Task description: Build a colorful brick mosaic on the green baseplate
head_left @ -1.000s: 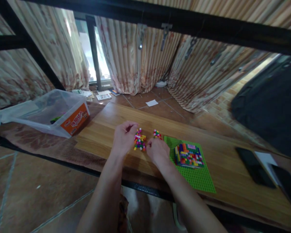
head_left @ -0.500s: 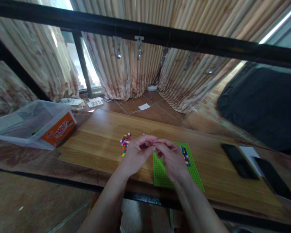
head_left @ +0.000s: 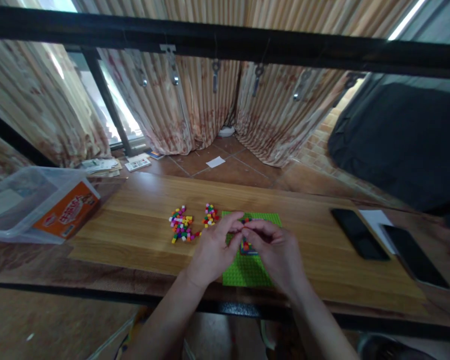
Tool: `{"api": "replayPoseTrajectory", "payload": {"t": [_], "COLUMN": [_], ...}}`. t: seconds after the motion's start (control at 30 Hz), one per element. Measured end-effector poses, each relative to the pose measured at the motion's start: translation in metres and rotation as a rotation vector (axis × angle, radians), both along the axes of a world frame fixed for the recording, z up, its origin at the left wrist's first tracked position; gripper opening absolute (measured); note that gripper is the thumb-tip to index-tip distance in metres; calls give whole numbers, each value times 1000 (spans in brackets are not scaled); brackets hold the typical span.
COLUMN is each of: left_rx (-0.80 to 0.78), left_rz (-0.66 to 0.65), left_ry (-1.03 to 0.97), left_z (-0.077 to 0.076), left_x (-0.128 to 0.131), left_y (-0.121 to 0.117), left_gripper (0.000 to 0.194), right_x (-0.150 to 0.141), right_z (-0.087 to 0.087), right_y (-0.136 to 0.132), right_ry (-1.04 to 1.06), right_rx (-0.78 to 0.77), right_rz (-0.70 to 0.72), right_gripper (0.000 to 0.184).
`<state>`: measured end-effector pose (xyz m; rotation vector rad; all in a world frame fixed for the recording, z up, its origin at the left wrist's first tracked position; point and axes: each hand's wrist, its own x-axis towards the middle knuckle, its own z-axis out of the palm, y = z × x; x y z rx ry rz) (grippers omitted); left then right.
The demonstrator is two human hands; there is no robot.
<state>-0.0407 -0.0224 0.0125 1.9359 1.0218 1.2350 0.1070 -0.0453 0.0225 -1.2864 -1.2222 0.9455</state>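
My left hand [head_left: 214, 249] and my right hand [head_left: 275, 251] meet fingertip to fingertip above a green baseplate [head_left: 247, 270] on the wooden table [head_left: 135, 230]. Both pinch a tiny coloured brick [head_left: 245, 220] between them. Under the hands a block of stacked coloured bricks [head_left: 246, 246] on the plate is mostly hidden. Two small heaps of loose bricks lie left of the plate: a larger heap [head_left: 180, 230] and a smaller heap [head_left: 210, 215].
A clear plastic tub with an orange label [head_left: 41, 207] stands at the table's left end. Two dark phones [head_left: 359, 233] [head_left: 413, 256] and a white sheet [head_left: 377, 221] lie at the right. A black bar [head_left: 225, 42] crosses overhead; curtains hang behind.
Both hands rose from the loose bricks and came together over the baseplate, pinching a small brick. The view swung left and down, so the plate now sits under the hands.
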Motion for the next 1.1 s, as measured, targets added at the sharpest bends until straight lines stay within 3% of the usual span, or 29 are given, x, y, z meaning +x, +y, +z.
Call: {"api": "replayPoseTrajectory", "payload": {"t": [0.1,0.2,0.3,0.43,0.57,0.8,1.1], "left_rx": [-15,-92,-210,-310,-387,-485,-486], "left_rz": [6,110,203,250,216,55,36], "left_ry": [28,83,135,140,93,-17,-28], "left_z": [-2,-7,-15,-22,-26,-31,-24], "left_x": [9,11,12,14,17,25,26], "left_y": [2,10,19,26,27,22,17], "left_gripper": [37,36,31,26,25,23,26], "right_x": [25,52,67,61,50,47,37], "right_z": [-6,-14,-27,-44,-55,-56,-54], "right_y": [-2,0,3,9,14,18,20], "right_ry": [-51,-100,-147,-155,-149,7,211], "right_rx": [32,40,55,76,41,0,-64], "right_rz": [-103,-247,-293,-265,-246,-195,-214], "right_gripper": [14,17,20,23,23,21,26]}}
